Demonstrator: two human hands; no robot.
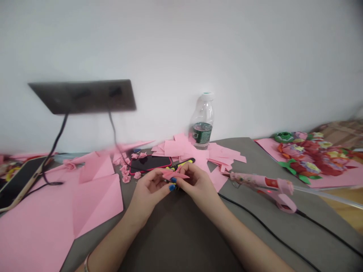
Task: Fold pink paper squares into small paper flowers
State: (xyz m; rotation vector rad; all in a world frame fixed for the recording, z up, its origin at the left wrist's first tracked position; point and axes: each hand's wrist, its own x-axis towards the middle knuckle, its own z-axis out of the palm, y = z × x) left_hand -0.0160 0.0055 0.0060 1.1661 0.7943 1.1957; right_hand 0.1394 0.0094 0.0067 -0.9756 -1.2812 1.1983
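Note:
Between my two hands is a small folded piece of pink paper (174, 174), pinched at its sides. My left hand (151, 189) grips its left part with thumb and fingers. My right hand (195, 181) grips its right part, and the two thumbs nearly meet at the lower edge. Just behind the fingers lies a yellow and black cutter (181, 164), partly hidden by the hands. Past it is a phone with a red edge (150, 162). Small folded pink paper pieces (124, 173) are scattered left of that phone.
Large pink sheets (98, 204) cover the left, beside another phone (21, 181). Pink paper strips (181, 147) surround a bottle (202, 122) by the wall. A pink glue gun (263, 185) with a trailing cord lies right, before colourful paper flowers (309, 155). Cables hang from a wall socket panel (96, 98).

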